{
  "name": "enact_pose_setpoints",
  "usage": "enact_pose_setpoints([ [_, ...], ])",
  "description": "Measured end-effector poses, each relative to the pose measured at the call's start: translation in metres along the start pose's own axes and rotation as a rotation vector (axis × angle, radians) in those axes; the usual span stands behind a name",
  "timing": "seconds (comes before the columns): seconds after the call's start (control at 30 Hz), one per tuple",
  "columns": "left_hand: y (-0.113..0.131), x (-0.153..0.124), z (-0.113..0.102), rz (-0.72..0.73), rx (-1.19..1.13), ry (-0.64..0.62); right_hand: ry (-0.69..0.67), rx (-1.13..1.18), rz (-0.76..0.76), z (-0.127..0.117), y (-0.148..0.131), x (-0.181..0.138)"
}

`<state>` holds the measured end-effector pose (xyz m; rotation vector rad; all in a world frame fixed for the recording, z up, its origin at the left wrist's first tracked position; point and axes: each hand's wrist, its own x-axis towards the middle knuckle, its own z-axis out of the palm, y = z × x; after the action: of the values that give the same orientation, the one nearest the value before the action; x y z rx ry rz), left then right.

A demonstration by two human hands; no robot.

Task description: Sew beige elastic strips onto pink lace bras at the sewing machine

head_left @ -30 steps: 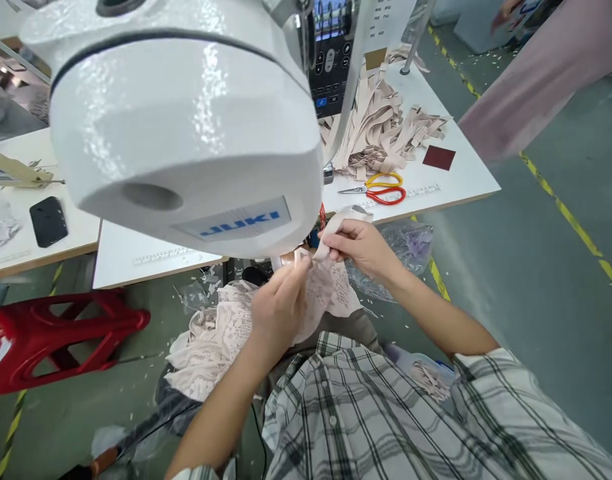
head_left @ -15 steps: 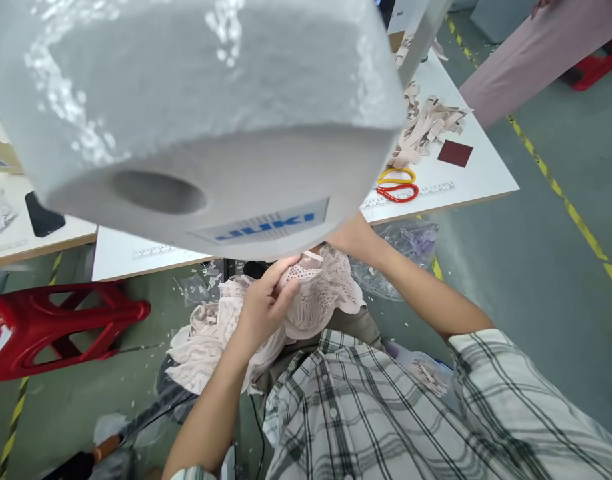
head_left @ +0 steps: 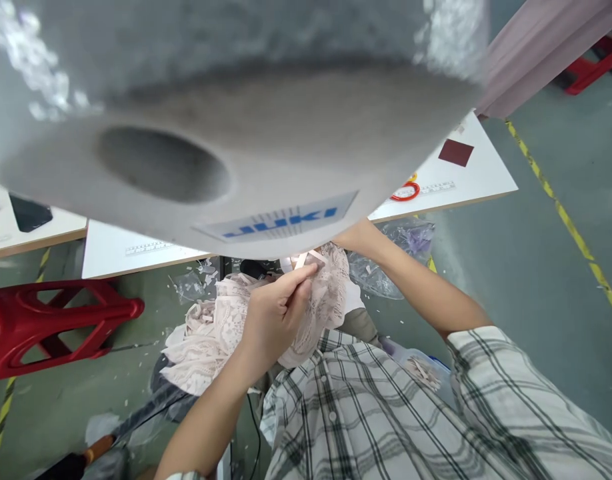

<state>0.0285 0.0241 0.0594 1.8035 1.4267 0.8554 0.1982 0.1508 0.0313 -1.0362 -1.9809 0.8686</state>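
A pale pink lace garment [head_left: 331, 287] hangs over my lap, below the front edge of the sewing machine head [head_left: 286, 160] marked JUKI. My left hand [head_left: 276, 313] is closed on the garment, thumb and forefinger pinched together near a narrow pale pink strap [head_left: 311, 255]. Only the back of my right hand [head_left: 359, 237] shows, at the garment's upper right; the machine head covers its fingers, so their grip is hidden. More pale lace pieces [head_left: 206, 347] lie bunched left of my left hand.
On the white table [head_left: 481, 173] lie red-handled scissors [head_left: 406, 192], a ruler [head_left: 439, 188] and a dark red square [head_left: 456, 153]. A phone [head_left: 31, 213] rests on the left table. A red stool [head_left: 61, 327] is at left, and a clear plastic bag [head_left: 386, 267] hangs at the table's edge.
The machine head looms larger and covers more of the table, hiding the fabric strips and part of the scissors. My left hand has moved slightly right and now pinches higher on the lace.
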Motion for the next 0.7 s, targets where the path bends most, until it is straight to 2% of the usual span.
enact_pose_setpoints([
  [0.43, 0.008, 0.018, -0.004, -0.145, -0.004, 0.023, -0.039, 0.064, 0.039, -0.006, -0.006, 0.000],
  [0.7, 0.007, 0.019, -0.004, -0.141, 0.019, 0.030, -0.029, 0.028, 0.047, -0.008, -0.005, 0.003],
])
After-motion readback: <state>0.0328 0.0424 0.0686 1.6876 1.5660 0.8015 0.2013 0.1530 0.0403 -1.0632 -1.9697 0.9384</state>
